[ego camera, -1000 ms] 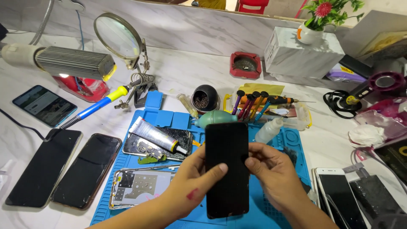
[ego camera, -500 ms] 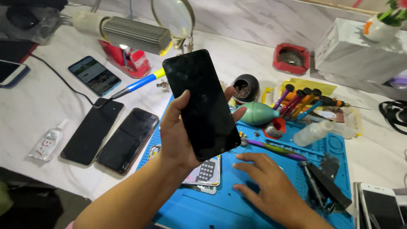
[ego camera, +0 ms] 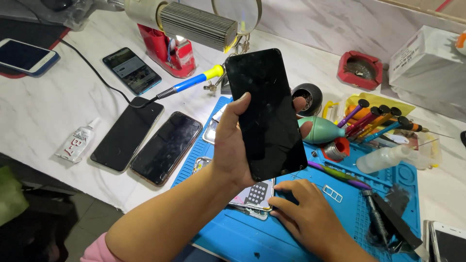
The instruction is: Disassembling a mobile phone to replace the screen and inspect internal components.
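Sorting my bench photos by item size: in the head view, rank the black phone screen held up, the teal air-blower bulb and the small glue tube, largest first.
1. Black phone screen, held by the left hand; it is nearer the camera, which enlarges it.
2. Teal air-blower bulb and glue tube look about alike, so no ranking between them.

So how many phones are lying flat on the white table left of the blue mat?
4: a white-edged phone at the far left, a lit phone by the red lamp base, and two dark phones side by side near the mat. More may be out of frame.
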